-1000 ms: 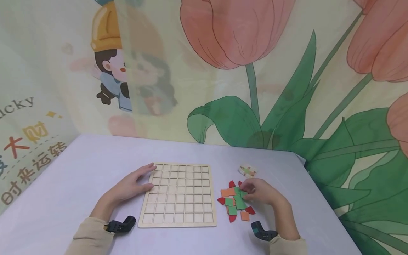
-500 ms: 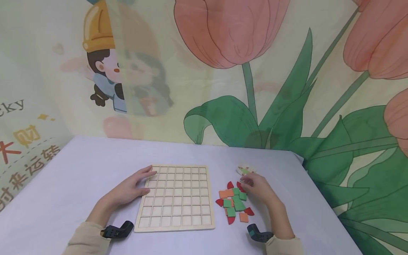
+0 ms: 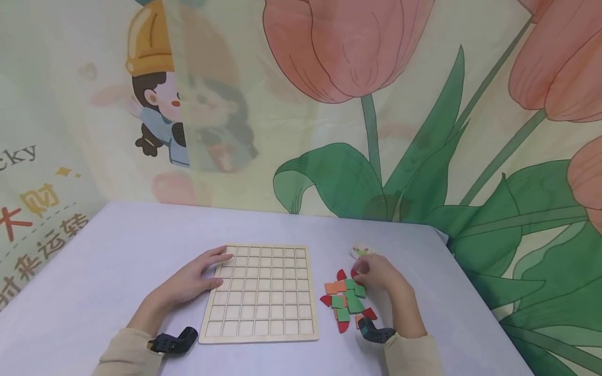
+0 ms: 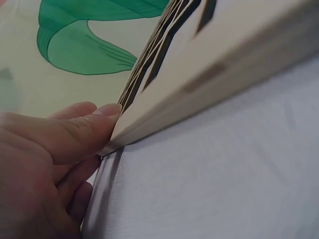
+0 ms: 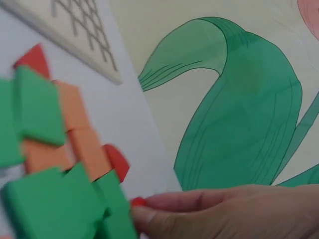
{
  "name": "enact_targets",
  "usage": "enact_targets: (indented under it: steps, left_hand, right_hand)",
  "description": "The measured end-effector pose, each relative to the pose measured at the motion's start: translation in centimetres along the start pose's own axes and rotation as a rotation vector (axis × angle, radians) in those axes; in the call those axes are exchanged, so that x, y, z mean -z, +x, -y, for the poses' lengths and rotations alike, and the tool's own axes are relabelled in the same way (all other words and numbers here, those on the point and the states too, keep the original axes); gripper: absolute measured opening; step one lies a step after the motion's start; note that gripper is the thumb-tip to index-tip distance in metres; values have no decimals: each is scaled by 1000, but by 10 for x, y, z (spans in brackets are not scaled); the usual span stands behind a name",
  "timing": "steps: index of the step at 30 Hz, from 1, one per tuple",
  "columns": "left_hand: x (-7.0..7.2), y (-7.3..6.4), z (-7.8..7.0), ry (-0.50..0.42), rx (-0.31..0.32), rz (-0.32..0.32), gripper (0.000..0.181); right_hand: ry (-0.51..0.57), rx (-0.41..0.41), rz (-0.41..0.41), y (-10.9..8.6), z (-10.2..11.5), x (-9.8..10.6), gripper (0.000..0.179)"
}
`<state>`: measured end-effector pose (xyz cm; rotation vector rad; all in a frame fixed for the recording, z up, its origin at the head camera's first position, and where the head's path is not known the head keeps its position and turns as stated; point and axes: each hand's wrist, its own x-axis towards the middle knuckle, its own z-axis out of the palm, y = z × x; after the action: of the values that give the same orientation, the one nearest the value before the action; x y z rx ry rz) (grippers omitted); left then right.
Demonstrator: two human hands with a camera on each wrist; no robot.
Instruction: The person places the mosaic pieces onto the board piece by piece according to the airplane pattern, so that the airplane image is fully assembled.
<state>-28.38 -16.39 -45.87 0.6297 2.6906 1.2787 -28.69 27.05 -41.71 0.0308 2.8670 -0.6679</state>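
Note:
In the head view, a square wooden grid board [image 3: 260,292] lies flat on the table. My left hand [image 3: 193,279] rests at its left edge, with the index finger reaching over the far corner. The left wrist view shows the thumb [image 4: 84,132] touching the board's rim [image 4: 199,84]. Right of the board is a loose pile of green [image 3: 354,302], orange [image 3: 335,288] and red flat pieces. At the pile's far side my right hand [image 3: 381,271] pinches a red piece [image 5: 138,201] between thumb and finger, which cover most of it.
Behind the right hand lies a small pale patterned item [image 3: 361,251], partly hidden. A red quarter-round piece [image 3: 343,327] is at the pile's near end. White cloth covers the table [image 3: 155,230], and a printed backdrop [image 3: 324,172] hangs behind it.
My right hand has moved from over the green squares to the pile's far side and now pinches a red piece. My left hand stays at the board's edge.

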Motion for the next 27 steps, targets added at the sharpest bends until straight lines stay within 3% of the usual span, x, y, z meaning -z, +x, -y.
enact_targets:
  steps: [3,7,13,22,27]
  left_hand:
    - [2,-1,0,2,3,-4,54]
    - [2,-3,-1,-37,12,4,54]
    - [2,-3,-2,-56,3,-1,56]
    - [4,-3,-3,-13,38,-14,57]
    - [2,-1,-3,1,40,-12,57]
  right_hand:
    - [-13,-18,75,6,8,5,16]
    - [-3,-22,109,8,12,5,17]
    - [62,-48,68,8,7,2,17]
    - [91,14,57,14,9,0,21]
    - [131,52,-9,20,8,-2,21]
